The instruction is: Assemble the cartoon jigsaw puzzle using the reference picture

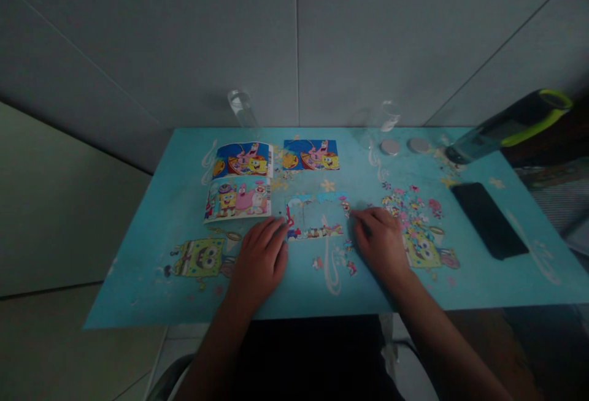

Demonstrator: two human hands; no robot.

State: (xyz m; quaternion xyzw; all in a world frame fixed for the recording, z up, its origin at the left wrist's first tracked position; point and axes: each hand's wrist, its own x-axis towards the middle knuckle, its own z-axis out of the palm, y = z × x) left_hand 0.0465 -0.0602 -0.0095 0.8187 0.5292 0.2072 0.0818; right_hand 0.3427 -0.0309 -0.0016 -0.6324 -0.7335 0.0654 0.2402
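Note:
A jigsaw puzzle border (pixel 317 233) lies joined as a rectangle in the table's middle, with bare table inside it. My left hand (pixel 263 252) rests palm down, fingers stretched out, the fingertips at the border's left edge. At the right edge is my right hand (pixel 381 238), its fingers curled in toward the thumb; whether a piece is between them is hidden. A few loose puzzle pieces (pixel 351 267) lie just below the border. Beyond my right hand spreads a pile of loose pieces (pixel 409 208), partly covered by that hand.
A picture sheet (pixel 239 195) and a picture card (pixel 311 154) lie beyond the border. Two clear tubes (pixel 243 108) (pixel 389 116) stand at the back, near two round lids (pixel 390 146) (pixel 418 145). To the right are a dark phone (pixel 489 220) and a bottle (pixel 501 125).

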